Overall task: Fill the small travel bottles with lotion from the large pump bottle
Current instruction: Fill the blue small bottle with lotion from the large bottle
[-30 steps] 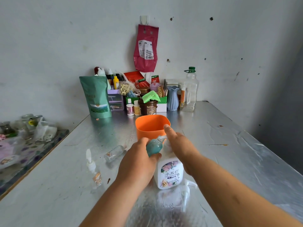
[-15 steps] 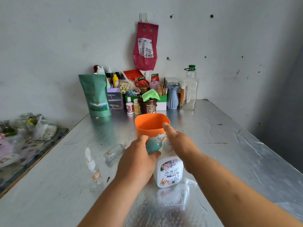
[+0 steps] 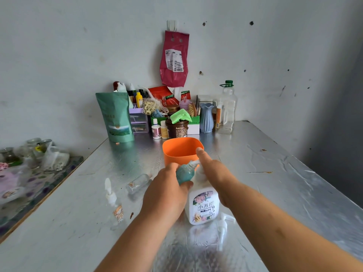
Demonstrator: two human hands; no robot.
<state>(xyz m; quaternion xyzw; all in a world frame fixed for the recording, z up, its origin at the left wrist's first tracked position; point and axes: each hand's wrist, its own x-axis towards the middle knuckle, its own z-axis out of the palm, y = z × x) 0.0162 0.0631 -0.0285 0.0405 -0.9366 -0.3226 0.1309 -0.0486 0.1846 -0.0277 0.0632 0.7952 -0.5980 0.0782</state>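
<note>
Left hand [image 3: 167,193]: fingers wrapped round the small teal bottle [image 3: 183,173], which it holds tilted. The bottle's pale neck points up toward the spout of the large pump bottle [image 3: 204,205], and the teal body touches that bottle's upper left side.

Right hand [image 3: 215,173]: rests palm-down on the pump head. The forefinger is straight and points away over the top. The other fingers are hidden.

Step in hand, as I judge it: dispensing lotion into the teal bottle. The next move calls for the neck to stay right under the spout, with slow, full presses and the pump bottle kept from rocking. The narrow mouth leaves little room for error.

Containers:
- Pump bottle: upright on the foil-covered table [image 3: 275,183]. It is opaque white, so the level can't be read.
- Teal bottle: tinted, and mostly covered by the hand. Fill can't be told.
- Orange cup [image 3: 181,152]: just behind the pump bottle. The visible inner wall is bare and the bottom is out of sight.
- Clear bottle [image 3: 138,183]: on its side to the left of the pump bottle. It is uncapped as far as I can tell and looks empty.
- Clear pump-topped bottle [image 3: 115,209]: upright, further left. Nothing shows inside it.
- Loose white pump cap [image 3: 222,230]: lies just in front and to the right of the pump bottle.
</note>
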